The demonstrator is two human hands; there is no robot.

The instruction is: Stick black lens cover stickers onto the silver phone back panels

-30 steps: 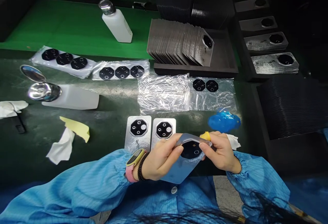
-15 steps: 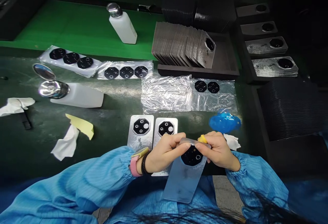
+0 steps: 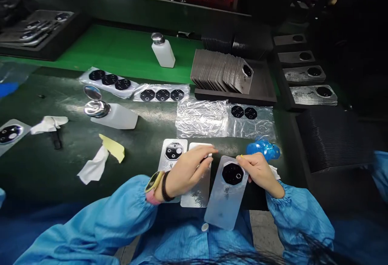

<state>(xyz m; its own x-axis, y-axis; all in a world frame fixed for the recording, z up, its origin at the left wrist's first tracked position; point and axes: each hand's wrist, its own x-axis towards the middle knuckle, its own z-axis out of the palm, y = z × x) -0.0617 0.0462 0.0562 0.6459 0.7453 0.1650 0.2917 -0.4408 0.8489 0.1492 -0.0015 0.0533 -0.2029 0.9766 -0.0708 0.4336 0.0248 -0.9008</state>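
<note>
My right hand point(image 3: 258, 172) pinches the upper right corner of a silvery phone back cover point(image 3: 226, 202), which tilts over the table's front edge. A black octagonal camera plate point(image 3: 233, 174) sits at its top, and a bit of yellow shows at the right fingertips. Apart from that cover, my left hand point(image 3: 188, 168) hovers with thumb and fingers spread and nothing visible between them. Beneath it lies a second phone back cover point(image 3: 197, 194), its camera area mostly hidden by the fingers. Another phone back cover point(image 3: 165, 160) lies to its left, partly behind the hand.
Plastic sheets point(image 3: 201, 119) with black plates lie behind the covers. A tray point(image 3: 236, 97) holds a row of covers. One white bottle point(image 3: 118, 116) lies on its side with its lid raised; another bottle point(image 3: 163, 52) stands behind. Blue film point(image 3: 263, 149) lies by my right hand.
My left hand has let go of the held cover and moved left, over the cover lying beside it. The right hand still holds its cover. The camera view has shifted, showing more at left and back.
</note>
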